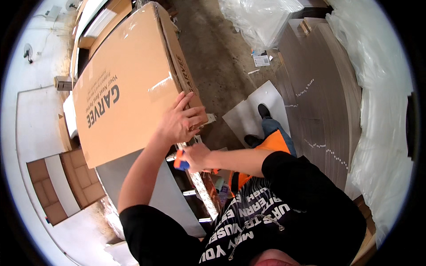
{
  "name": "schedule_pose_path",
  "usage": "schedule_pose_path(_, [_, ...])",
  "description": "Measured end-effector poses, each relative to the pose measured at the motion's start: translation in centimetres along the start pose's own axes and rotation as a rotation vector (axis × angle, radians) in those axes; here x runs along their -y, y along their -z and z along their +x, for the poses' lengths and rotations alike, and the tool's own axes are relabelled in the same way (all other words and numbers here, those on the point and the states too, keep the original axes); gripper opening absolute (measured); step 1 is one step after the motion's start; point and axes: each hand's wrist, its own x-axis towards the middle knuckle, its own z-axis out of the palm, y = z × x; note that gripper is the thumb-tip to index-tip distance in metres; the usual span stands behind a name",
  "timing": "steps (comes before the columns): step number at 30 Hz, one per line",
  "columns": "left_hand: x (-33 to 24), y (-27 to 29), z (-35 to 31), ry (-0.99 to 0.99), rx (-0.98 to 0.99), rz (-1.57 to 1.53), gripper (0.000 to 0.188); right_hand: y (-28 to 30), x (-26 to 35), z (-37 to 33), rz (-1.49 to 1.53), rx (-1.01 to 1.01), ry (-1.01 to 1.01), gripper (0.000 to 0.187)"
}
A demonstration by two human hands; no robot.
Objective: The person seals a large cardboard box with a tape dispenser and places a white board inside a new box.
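A large brown cardboard box (pixel 137 84) with dark printing lies on a table to my left, with clear tape along its near right edge. My left hand (pixel 182 119) rests on the box's corner, fingers spread over the top and edge. Just below that corner, my right hand (pixel 198 158) is closed round an orange-and-blue tool (pixel 181 160). Its exact kind is hard to make out, since my fingers cover most of it. The tool is close to the table's shiny, foil-like edge (pixel 202 190).
Grey-brown wood-look panels (pixel 317 111) with chipped lines lie to the right, beside clear plastic wrapping (pixel 372 84). A white sheet (pixel 248 111) is on the floor by my feet. More plastic (pixel 262 20) lies at the far end. Brown cartons (pixel 80 177) stand on the left.
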Motion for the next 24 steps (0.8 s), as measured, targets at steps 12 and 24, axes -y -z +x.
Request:
schedule_pose_path(12, [-1.2,-3.3,-2.2,0.283,-0.313,0.095,0.128,12.2,-15.0,-4.2,1.130,-0.437,-0.035,0.063])
schedule_pose_path(24, [-2.3,-2.6,-2.2,0.307,-0.262,0.112,0.117,-0.2,-2.1,-2.2,0.127,0.184,0.136,0.061])
